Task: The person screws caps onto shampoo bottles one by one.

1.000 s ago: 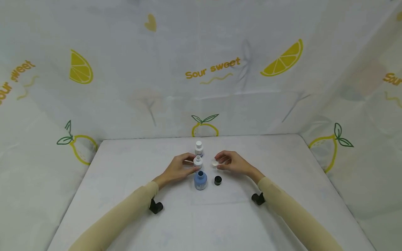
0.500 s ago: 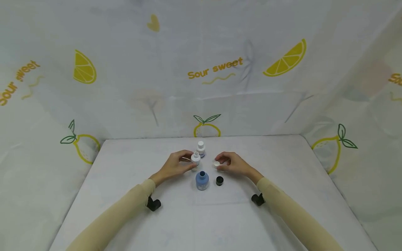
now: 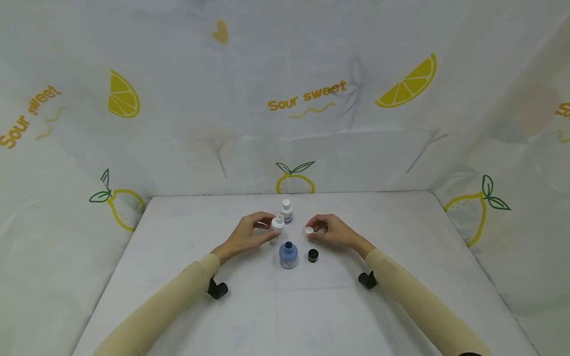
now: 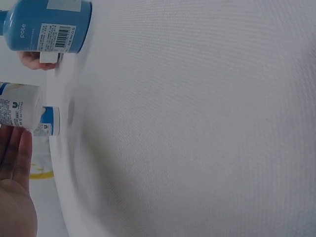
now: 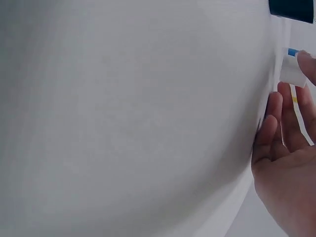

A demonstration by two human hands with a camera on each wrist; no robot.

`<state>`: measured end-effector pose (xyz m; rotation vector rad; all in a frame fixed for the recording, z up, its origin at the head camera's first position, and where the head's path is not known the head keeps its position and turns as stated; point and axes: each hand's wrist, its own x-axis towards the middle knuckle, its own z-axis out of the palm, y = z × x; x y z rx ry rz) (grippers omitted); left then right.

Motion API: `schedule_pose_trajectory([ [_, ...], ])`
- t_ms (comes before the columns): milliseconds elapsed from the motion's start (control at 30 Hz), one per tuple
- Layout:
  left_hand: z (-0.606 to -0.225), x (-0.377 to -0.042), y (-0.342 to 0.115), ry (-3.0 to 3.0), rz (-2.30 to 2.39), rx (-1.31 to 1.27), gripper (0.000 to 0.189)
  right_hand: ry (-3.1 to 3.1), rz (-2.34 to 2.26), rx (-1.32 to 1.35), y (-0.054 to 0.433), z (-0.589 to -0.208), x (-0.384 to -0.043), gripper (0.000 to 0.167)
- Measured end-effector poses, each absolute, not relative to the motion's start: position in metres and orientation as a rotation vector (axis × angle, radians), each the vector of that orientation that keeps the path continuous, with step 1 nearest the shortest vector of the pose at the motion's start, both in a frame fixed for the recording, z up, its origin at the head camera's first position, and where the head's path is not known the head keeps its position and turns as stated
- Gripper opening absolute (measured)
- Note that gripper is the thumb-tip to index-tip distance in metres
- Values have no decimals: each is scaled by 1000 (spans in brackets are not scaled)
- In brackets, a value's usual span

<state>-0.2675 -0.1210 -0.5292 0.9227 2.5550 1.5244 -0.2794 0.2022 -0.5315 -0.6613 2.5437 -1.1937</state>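
My left hand (image 3: 249, 231) grips a small white bottle (image 3: 278, 225) whose cap is off, its open neck tilted a little to the right. In the left wrist view this white bottle (image 4: 19, 106) shows its base raised above the tabletop. Opposite it, my right hand (image 3: 333, 231) pinches a white screw cap (image 3: 309, 231) between thumb and fingers, low over the table. The right wrist view shows the cap (image 5: 291, 71) partly behind the thumb. A blue bottle (image 3: 288, 256) without its cap stands nearer the body, with a black cap (image 3: 313, 255) lying to its right.
Just behind the held bottle stands a second white bottle (image 3: 287, 212) with its cap on. The white table (image 3: 285, 316) ends at a hanging cloth (image 3: 249, 148) printed with lemons, which also rises along both sides.
My left hand has drawn the white bottle leftward, away from the blue bottle, and its neck leans more to the right. My right hand stays nearly in place with the cap.
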Motion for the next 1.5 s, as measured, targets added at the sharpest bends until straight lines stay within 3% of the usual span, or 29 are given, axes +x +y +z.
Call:
schedule_pose_trajectory([
  [700, -522, -264, -110, 2521, 1550, 957, 40, 2467, -1313, -821, 181, -476, -275, 32],
  [1500, -519, -263, -105, 2507, 1538, 984, 39, 2436, -1408, -902, 165, -472, -269, 32],
])
